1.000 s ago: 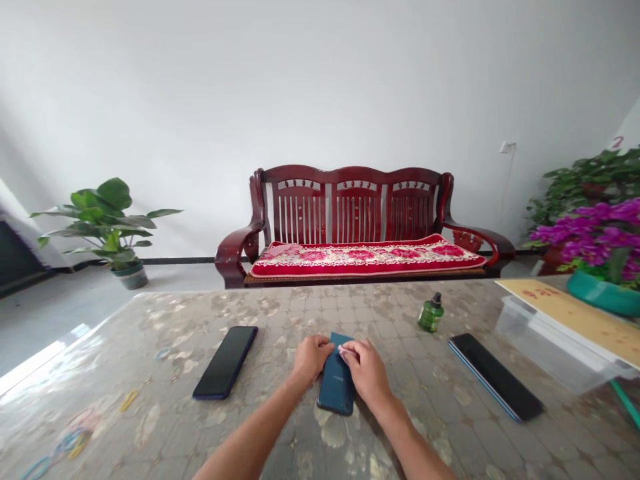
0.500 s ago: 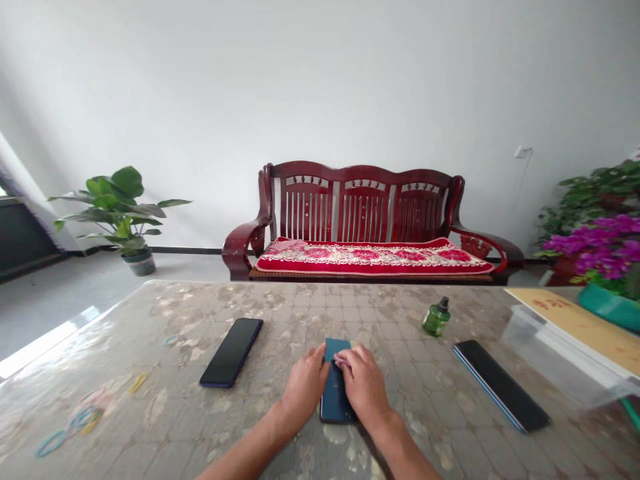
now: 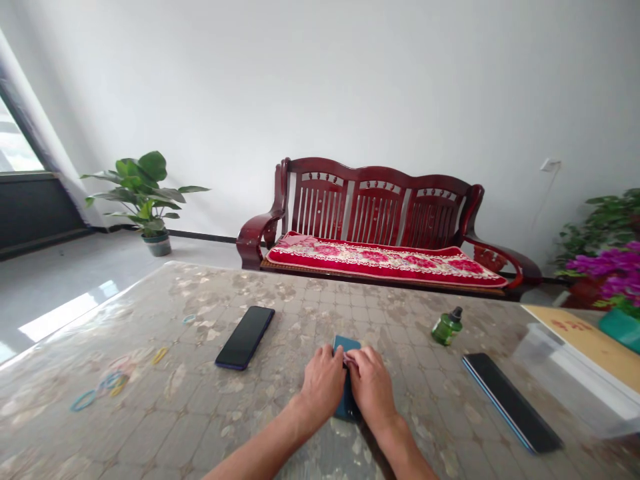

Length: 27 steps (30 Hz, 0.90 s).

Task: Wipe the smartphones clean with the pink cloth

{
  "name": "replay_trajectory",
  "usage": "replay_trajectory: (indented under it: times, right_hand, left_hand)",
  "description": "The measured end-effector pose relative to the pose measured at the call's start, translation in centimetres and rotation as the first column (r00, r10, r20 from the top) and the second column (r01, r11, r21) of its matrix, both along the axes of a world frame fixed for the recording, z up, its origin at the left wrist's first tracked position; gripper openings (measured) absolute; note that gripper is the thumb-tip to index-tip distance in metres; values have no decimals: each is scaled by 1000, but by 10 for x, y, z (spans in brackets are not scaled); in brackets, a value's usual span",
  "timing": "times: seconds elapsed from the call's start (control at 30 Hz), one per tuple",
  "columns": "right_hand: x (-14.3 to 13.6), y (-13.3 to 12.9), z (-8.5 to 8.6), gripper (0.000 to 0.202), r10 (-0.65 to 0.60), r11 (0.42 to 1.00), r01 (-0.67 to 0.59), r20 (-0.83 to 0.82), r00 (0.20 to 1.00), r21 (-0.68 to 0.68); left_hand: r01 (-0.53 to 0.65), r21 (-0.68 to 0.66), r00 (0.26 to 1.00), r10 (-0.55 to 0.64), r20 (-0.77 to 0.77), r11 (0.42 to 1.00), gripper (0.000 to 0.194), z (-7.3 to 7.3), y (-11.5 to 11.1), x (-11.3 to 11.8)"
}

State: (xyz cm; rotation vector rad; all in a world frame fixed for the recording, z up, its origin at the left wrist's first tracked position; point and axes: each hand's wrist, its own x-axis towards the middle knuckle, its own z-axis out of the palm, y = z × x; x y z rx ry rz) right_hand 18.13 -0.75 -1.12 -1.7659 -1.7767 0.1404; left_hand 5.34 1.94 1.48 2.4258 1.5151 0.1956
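Note:
A blue phone point(image 3: 348, 343) lies on the table below both hands, its middle largely covered by them. My right hand point(image 3: 371, 383) is closed in a pinch over it, with a small pinkish thing point(image 3: 347, 358) showing at the fingertips; its kind is too small to tell. Against those fingertips rests my left hand point(image 3: 324, 381), its fingers curled and closed. What the left fingers hold, if anything, is hidden. Farther left is a dark phone point(image 3: 245, 337) with its screen up, and to the right lies another dark phone point(image 3: 513, 402) with a blue edge.
Several coloured rubber bands point(image 3: 111, 381) lie at the left of the patterned table point(image 3: 210, 413). A green bottle point(image 3: 447, 327) with a black cap stands at the right, near a clear plastic box point(image 3: 565, 380) under a tan folder point(image 3: 585, 333). Behind the table is a wooden bench point(image 3: 375, 207).
My left hand has moved in against the right fingertips, and now the two hands meet over the blue phone. The view has tilted and shifted slightly.

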Motion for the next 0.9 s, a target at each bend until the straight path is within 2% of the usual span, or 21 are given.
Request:
replay_trajectory:
  times: [0.17, 0.4, 0.47, 0.57, 0.7, 0.8, 0.9]
  right_hand:
    - [0, 1, 1, 25, 7, 1000, -7, 37, 999, -14]
    - [4, 4, 7, 23, 53, 997, -47, 92, 994, -65]
    - [7, 3, 10, 24, 98, 992, -91, 82, 992, -87]
    - [12, -3, 11, 26, 164, 980, -152, 90, 982, -127]
    - [19, -7, 12, 26, 154, 979, -129, 157, 975, -157]
    - [23, 7, 15, 25, 98, 986, -68, 206, 974, -149]
    - [25, 30, 18, 26, 62, 992, -35, 224, 973, -125]
  left_hand:
    - [11, -4, 1000, -11, 20, 1000, 44, -1, -2, -3]
    - [161, -64, 980, -151, 130, 985, 30, 5, -7, -25]
    - [208, -79, 965, -192, 177, 975, 34, 1, -11, -35]
    - [249, -82, 951, -228, 209, 965, 53, -8, -17, -46]
    - [269, -60, 944, -252, 212, 961, 45, -15, -25, -49]
    - [269, -32, 945, -258, 200, 963, 34, -17, -29, -45]
    - [267, -6, 949, -262, 174, 964, 34, -17, -29, -39]
